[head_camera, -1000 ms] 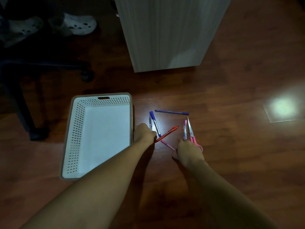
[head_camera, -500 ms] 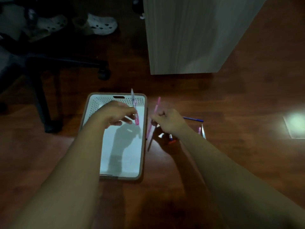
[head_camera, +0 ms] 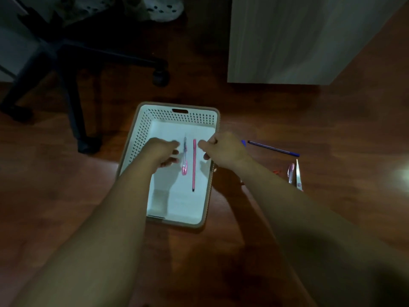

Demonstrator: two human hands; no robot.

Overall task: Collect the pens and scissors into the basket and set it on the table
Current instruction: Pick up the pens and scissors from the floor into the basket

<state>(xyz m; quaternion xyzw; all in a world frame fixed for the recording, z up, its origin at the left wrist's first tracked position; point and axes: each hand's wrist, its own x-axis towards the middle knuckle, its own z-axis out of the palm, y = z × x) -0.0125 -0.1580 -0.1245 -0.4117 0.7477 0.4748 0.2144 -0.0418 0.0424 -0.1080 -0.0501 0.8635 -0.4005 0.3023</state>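
Note:
A white perforated basket (head_camera: 141, 134) with a brown rim sits on the wooden floor. Inside it lie a clear pen with a pink cap (head_camera: 184, 158) and a slim pink pen (head_camera: 194, 165), side by side. My left hand (head_camera: 161, 152) hovers over the basket's left part, fingers apart, holding nothing. My right hand (head_camera: 223, 151) is over the basket's right rim, fingers loosely spread and empty. On the floor to the right lie a blue pen (head_camera: 273, 148), a pink pen (head_camera: 290, 172) and scissors (head_camera: 298, 175). A red pen's tip (head_camera: 276, 171) shows beside my right forearm.
A grey wooden cabinet side (head_camera: 298, 41) stands at the upper right. An office chair's black base with castors (head_camera: 73, 63) is at the upper left. White clogs (head_camera: 163, 7) lie at the top. A bright light patch falls on the floor at the far right.
Both hands carried a pen each from the floor over the basket and let go. The two pens now lie in the basket and both hands are empty.

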